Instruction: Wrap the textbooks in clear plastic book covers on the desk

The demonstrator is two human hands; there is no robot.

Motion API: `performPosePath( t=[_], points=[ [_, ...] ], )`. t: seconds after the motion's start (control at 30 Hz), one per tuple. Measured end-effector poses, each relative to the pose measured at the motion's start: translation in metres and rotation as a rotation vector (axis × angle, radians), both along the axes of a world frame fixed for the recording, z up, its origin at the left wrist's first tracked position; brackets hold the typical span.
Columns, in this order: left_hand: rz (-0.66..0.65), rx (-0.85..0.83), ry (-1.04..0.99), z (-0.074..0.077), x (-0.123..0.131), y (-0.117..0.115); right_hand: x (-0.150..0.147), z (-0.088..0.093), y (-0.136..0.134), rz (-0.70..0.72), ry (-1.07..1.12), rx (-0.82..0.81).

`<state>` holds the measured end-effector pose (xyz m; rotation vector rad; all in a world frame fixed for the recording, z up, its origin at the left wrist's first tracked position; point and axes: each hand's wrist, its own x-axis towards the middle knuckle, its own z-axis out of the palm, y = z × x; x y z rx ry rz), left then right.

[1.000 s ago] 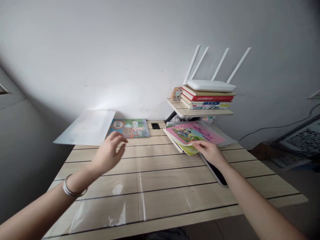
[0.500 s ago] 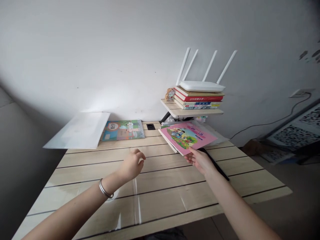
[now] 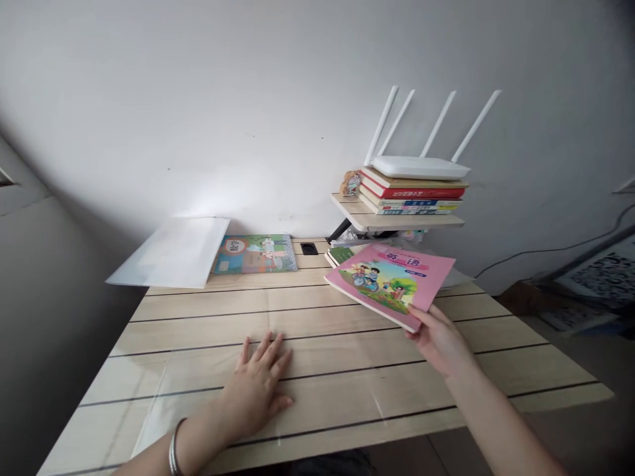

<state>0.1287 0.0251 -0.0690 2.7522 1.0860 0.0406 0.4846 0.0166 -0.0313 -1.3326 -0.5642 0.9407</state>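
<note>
While the left hand (image 3: 258, 393) lies palm down on the slatted wooden desk (image 3: 327, 357), fingers spread and gripping nothing, the right hand (image 3: 439, 340) pinches the near right corner of a pink English textbook (image 3: 377, 284) — thumb on the cover, fingers underneath. Textbook shut, front cover up, tilted, over the right rear of the desk; whether its far edge touches the pile beneath, cannot tell. Green-covered book (image 3: 341, 254) shows past its far left side. Clear plastic film (image 3: 163, 400) on the desk beside the left forearm; 1 silver bangle (image 3: 173, 449) at that wrist.

Rear left: blue-green maths textbook (image 3: 255, 254) lying flat, a translucent white folder (image 3: 171, 254) just left of it. Black square inset (image 3: 308, 249) between the 2 textbooks. Rear right: small raised shelf (image 3: 397, 220) with a book stack (image 3: 414, 193) — white router (image 3: 421, 167) on top, 4 antennas up.
</note>
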Motion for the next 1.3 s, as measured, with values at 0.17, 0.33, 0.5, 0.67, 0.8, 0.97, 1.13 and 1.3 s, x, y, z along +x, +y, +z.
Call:
performPosePath(
  t=[0.17,0.33,0.5,0.67,0.8,0.97,1.13,1.3],
  points=[
    [-0.011,-0.043,-0.027,0.001,0.000,-0.001,-0.031,0.011,-0.031,0.241,0.081,-0.098],
    [0.046,0.006,0.002,0.007,0.000,-0.010,-0.052,0.008,-0.040,0.490,0.130,-0.215],
    [0.105,0.045,0.035,0.011,-0.005,-0.019,-0.060,-0.010,-0.038,0.622,0.146,-0.267],
    [0.133,-0.042,0.015,0.010,-0.006,-0.021,-0.057,-0.025,-0.036,0.708,0.178,-0.277],
    [0.130,-0.070,-0.028,0.008,-0.006,-0.022,-0.058,-0.027,-0.036,0.719,0.159,-0.311],
    [0.116,-0.070,-0.037,0.003,-0.010,-0.027,-0.058,-0.030,-0.035,0.741,0.106,-0.320],
    [0.106,0.035,-0.082,-0.007,-0.013,-0.027,-0.055,-0.035,-0.033,0.767,0.096,-0.289],
    [0.124,0.087,-0.101,-0.011,-0.011,-0.028,-0.057,-0.035,-0.030,0.777,0.058,-0.277]
  ],
)
